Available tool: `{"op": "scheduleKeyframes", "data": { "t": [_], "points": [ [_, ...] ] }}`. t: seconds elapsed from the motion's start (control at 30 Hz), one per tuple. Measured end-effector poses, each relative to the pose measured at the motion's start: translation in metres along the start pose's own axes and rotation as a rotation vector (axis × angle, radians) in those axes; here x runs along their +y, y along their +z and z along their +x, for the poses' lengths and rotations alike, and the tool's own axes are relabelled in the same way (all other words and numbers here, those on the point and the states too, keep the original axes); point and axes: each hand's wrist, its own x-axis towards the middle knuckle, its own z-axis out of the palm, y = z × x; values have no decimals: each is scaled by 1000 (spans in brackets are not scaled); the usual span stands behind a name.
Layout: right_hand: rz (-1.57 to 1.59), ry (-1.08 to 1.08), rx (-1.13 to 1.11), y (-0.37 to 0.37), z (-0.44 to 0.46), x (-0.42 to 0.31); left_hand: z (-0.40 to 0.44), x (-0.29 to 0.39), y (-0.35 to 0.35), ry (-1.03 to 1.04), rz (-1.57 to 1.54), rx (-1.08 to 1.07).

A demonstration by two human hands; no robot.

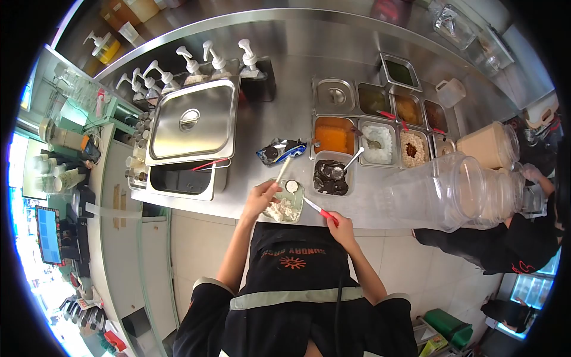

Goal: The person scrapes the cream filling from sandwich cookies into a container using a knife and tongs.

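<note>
My right hand [338, 230] is closed around the red handle of a small knife [313, 206], whose pale blade points left toward a clear tub. In that tub [301, 209] lie white crumbly cream [282, 211] and a round dark cookie half topped with white cream [292, 186]. My left hand [260, 199] is at the tub's left side, fingers closed on a thin pale stick [284, 171] that slants up toward an open blue cookie packet [282, 152]. To the right, another tub holds dark cookie pieces [331, 177], with a metal spoon [354, 158] leaning in it.
Steel pans with an orange filling [333, 139], white jelly-like pieces [377, 143] and other toppings stand behind right. A large lidded steel pan [191, 122] and pump bottles [217, 58] are left. Stacked clear cups [443, 193] lie at right, near another person's hand [533, 174].
</note>
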Motion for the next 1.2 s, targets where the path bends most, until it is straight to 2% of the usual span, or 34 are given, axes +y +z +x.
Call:
{"op": "scheduleKeyframes", "data": {
  "t": [0.2,0.3,0.63,0.93,1.13,1.2],
  "points": [
    [46,-78,63,0,6,-20,-1,-47,-50,-59,469,-56],
    [18,-144,99,16,13,-23,10,-53,-47,-97,520,-32],
    [-129,-135,100,33,20,-12,37,-64,-46,-130,353,-76],
    [-123,-53,44,34,19,-12,38,-60,-45,-132,316,-57],
    [-172,-32,23,32,19,-12,45,-68,-45,-51,452,-42],
    [-162,-153,108,30,17,-7,44,-63,-46,225,774,62]
  ]
}}
